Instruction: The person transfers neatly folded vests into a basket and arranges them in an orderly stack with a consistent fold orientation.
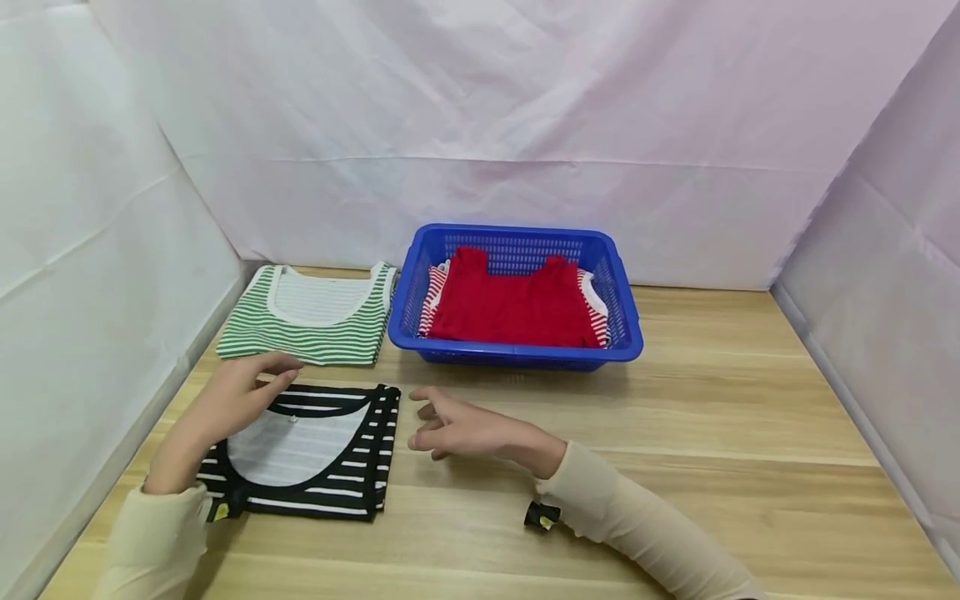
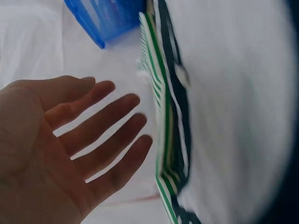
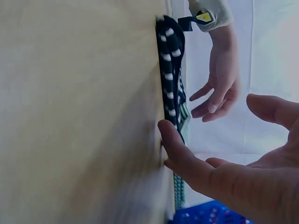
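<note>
A folded black-and-white striped shirt lies at the front left with its wide neckline up. Over its far left part hovers my left hand, its fingers spread and apart from the cloth in the left wrist view. Beside the shirt's right edge is my right hand, holding nothing, fingers loosely bent toward the cloth; whether a fingertip touches it I cannot tell. Just behind lies a folded green-and-white striped shirt.
A blue plastic basket stands at the back middle. Inside it a red garment lies on top of red-and-white striped cloth. White curtain walls enclose the wooden table at the back and both sides.
</note>
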Action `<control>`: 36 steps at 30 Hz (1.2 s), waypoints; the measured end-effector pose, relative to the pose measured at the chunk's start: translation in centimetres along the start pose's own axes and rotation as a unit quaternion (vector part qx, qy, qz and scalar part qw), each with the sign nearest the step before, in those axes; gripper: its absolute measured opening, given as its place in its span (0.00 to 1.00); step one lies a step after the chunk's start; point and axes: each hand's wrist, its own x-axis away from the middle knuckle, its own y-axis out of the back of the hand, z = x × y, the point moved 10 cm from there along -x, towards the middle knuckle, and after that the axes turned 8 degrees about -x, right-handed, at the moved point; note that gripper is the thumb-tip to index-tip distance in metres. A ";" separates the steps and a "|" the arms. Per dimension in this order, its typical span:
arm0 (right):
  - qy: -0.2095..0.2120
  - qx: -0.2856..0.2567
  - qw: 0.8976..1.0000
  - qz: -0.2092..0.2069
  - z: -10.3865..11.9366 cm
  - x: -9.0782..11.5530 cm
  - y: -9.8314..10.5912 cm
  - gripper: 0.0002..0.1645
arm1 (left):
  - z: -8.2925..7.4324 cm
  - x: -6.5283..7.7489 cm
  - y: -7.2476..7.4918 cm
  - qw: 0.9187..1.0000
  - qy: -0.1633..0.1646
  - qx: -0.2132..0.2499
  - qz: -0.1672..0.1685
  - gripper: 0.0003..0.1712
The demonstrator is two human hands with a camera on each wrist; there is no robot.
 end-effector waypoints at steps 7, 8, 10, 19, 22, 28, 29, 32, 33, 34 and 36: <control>-0.001 -0.061 0.998 -0.023 -0.4 -1.0 -0.8 0.42 | 3.8 2.0 0.8 0.997 0.015 -0.079 -0.021 0.20; 0.003 -0.066 0.997 -0.029 -0.3 -1.2 -0.9 0.41 | 4.4 2.2 0.8 0.996 0.020 -0.085 -0.013 0.23; 0.010 -0.070 0.997 -0.039 -0.1 -1.5 -1.1 0.40 | 5.7 2.7 0.4 0.995 0.036 -0.088 0.018 0.29; 0.018 -0.109 0.991 -0.073 0.3 -2.5 -1.6 0.33 | 8.4 4.7 -0.8 0.988 0.070 -0.065 0.118 0.41; 0.024 -0.157 0.984 -0.076 0.2 -2.8 -1.6 0.32 | 9.3 5.1 -0.6 0.986 0.095 -0.044 0.129 0.46; 0.034 -0.218 0.974 -0.047 0.1 -3.0 -2.2 0.27 | 11.3 6.0 -0.6 0.970 0.176 0.009 0.165 0.50; 0.033 -0.219 0.974 -0.041 0.0 -3.0 -2.3 0.26 | 11.4 6.1 -0.7 0.969 0.182 0.017 0.169 0.50; 0.026 -0.215 0.976 -0.030 -0.2 -3.0 -2.7 0.24 | 11.3 6.2 -0.9 0.968 0.181 0.040 0.171 0.46; 0.025 -0.214 0.976 -0.027 -0.3 -3.0 -2.8 0.24 | 11.2 6.2 -0.8 0.968 0.177 0.052 0.168 0.45; 0.026 -0.211 0.977 -0.025 -0.3 -3.0 -2.9 0.24 | 11.0 6.2 -0.9 0.969 0.172 0.066 0.166 0.43; 0.026 -0.204 0.978 -0.024 -0.2 -3.0 -3.0 0.24 | 10.6 6.1 -0.8 0.970 0.159 0.088 0.161 0.39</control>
